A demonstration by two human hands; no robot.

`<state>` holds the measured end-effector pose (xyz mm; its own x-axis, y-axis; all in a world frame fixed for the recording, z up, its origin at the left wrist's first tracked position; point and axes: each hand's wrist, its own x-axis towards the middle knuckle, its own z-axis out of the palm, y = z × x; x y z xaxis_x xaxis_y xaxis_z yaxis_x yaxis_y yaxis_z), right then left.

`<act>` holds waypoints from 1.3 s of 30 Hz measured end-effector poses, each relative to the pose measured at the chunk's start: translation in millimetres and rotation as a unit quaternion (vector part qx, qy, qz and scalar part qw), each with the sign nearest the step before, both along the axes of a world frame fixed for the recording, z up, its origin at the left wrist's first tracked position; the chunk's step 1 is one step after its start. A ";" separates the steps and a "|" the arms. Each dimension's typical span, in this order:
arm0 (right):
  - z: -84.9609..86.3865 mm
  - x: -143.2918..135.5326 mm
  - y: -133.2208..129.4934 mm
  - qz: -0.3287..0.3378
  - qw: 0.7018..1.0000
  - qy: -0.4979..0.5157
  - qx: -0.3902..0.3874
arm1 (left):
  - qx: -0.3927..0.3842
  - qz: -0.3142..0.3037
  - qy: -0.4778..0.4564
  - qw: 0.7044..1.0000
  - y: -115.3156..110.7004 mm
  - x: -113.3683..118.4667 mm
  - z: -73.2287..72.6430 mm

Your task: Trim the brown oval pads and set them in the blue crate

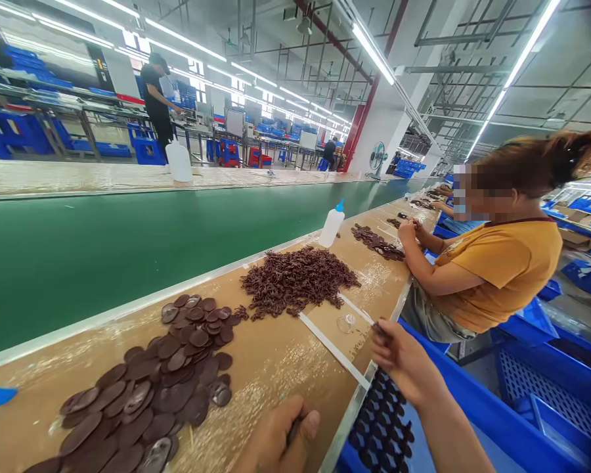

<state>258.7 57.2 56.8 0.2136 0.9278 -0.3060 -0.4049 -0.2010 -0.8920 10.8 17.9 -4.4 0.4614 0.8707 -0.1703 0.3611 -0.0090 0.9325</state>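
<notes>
Low over the table's near edge, my left hand (pixel 280 437) pinches a dark brown piece (pixel 293 430) between thumb and fingers; most of it is hidden. My right hand (pixel 406 361) is raised at the table edge, closed on a small dark brown part (pixel 383 333) whose exact kind I cannot make out. Left of my hands spreads a pile of flat brown oval discs (pixel 177 368), some with shiny faces. Beyond it lies a heap of small curled brown pieces (pixel 300 279). A small clear round dish (pixel 346 322) sits near my right hand, beside a white strip (pixel 332 348).
A white squeeze bottle with a blue tip (pixel 331 226) stands behind the heap. The green conveyor belt (pixel 128 249) runs along the table. Below my right hand, a blue bin (pixel 423 420) holds rows of dark parts (pixel 381 424). A co-worker in a yellow shirt (pixel 502 263) sits to the right.
</notes>
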 end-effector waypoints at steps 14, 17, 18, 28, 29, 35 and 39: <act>-21.3 20.2 52.1 0.051 0.994 -0.082 -0.059 | 0.062 -0.029 0.018 0.997 3.7 -0.7 3.3; -22.5 21.4 52.8 0.055 0.993 -0.084 -0.057 | 0.068 -0.023 0.033 0.997 2.0 0.0 1.1; -23.2 22.0 53.3 0.056 0.993 -0.085 -0.057 | 0.067 -0.019 0.037 0.997 1.5 0.1 1.1; -23.9 25.3 55.4 0.064 0.992 -0.076 -0.078 | 0.039 -0.028 0.011 0.999 3.2 -0.8 11.2; -23.9 25.6 55.6 0.064 0.992 -0.075 -0.081 | 0.045 -0.023 0.013 0.999 2.9 -0.8 10.9; -25.2 27.2 59.0 0.069 0.992 -0.060 -0.084 | 0.050 -0.015 0.040 0.998 0.9 0.1 4.0; -25.5 26.9 57.9 0.072 0.994 -0.053 -0.070 | 0.079 0.012 0.029 0.996 -1.7 3.3 -8.5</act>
<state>285.6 115.1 31.3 0.1190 0.9012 -0.4167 -0.2683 -0.3749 -0.8874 14.1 16.2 -12.9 0.4334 0.8995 -0.0554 0.4156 -0.1449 0.8979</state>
